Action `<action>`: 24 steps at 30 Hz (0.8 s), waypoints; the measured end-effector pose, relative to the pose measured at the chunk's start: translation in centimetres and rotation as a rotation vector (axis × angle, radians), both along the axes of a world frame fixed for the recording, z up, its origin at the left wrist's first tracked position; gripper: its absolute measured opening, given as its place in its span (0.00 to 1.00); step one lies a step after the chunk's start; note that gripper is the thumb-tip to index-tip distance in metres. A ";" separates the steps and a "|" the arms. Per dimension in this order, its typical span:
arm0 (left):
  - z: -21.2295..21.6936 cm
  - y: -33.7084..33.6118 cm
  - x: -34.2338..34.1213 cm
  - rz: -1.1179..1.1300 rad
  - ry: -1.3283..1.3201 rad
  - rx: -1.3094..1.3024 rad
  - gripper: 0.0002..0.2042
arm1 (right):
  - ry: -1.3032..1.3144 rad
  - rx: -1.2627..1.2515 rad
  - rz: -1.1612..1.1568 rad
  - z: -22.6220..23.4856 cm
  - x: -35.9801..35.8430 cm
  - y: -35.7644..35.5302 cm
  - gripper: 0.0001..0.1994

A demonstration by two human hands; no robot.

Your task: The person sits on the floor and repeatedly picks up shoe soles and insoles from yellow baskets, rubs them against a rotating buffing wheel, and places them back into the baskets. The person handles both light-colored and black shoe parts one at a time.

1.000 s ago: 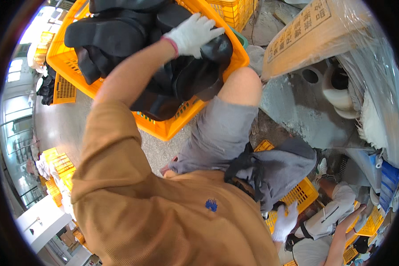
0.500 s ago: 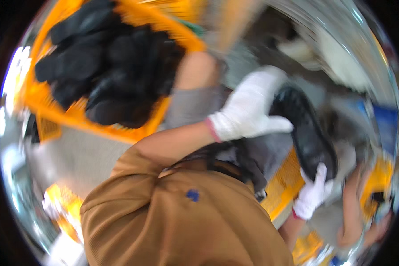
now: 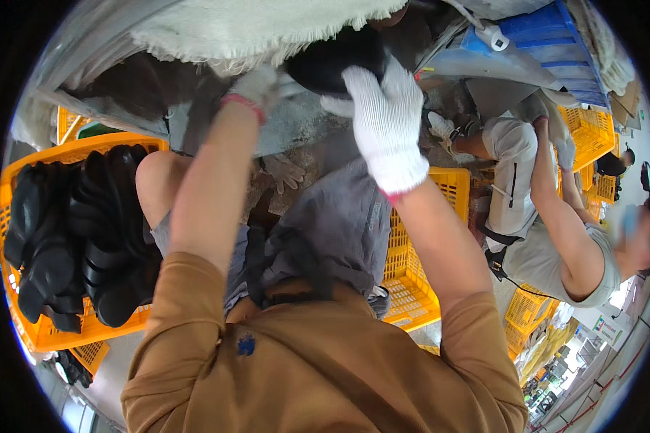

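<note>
Far left: orange crate (image 3: 50,335) packed with black moulded parts (image 3: 79,231). Upper centre: left hand (image 3: 258,86), white-gloved, arm raised, touching a black part (image 3: 336,61) at its left edge, grip blurred, cannot tell; right hand (image 3: 386,123), fingers spread loosely, rests against the same part from below. Right: second orange crate (image 3: 412,281), then a crouching co-worker (image 3: 549,224)

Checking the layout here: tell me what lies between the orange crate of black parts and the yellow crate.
In the head view, the person's own lap lies between the orange crate and the yellow crate: bare knee and grey cloth.
</note>
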State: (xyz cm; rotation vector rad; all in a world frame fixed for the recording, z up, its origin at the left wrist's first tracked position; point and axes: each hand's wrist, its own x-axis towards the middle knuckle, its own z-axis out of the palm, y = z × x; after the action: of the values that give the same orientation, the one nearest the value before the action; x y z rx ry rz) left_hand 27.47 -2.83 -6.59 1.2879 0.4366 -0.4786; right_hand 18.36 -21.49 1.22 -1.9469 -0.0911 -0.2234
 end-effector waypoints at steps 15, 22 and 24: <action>-2.7 -11.5 -5.0 0.332 -0.127 -0.530 0.25 | 0.113 -0.196 -0.294 3.3 -4.8 -1.1 0.50; 1.2 -0.2 -0.2 -0.206 -0.134 0.635 0.36 | -0.008 -0.252 -0.322 -2.2 4.7 -1.8 0.32; 2.4 2.1 -3.6 -0.375 -0.321 0.985 0.40 | 0.073 -0.215 -0.219 -2.4 6.5 -1.1 0.26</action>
State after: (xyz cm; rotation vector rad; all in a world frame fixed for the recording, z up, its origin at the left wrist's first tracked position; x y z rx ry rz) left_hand 23.85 -0.77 -4.21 2.3841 0.1381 -0.3543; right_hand 24.86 -22.57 -1.16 -2.1783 0.1526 -0.2963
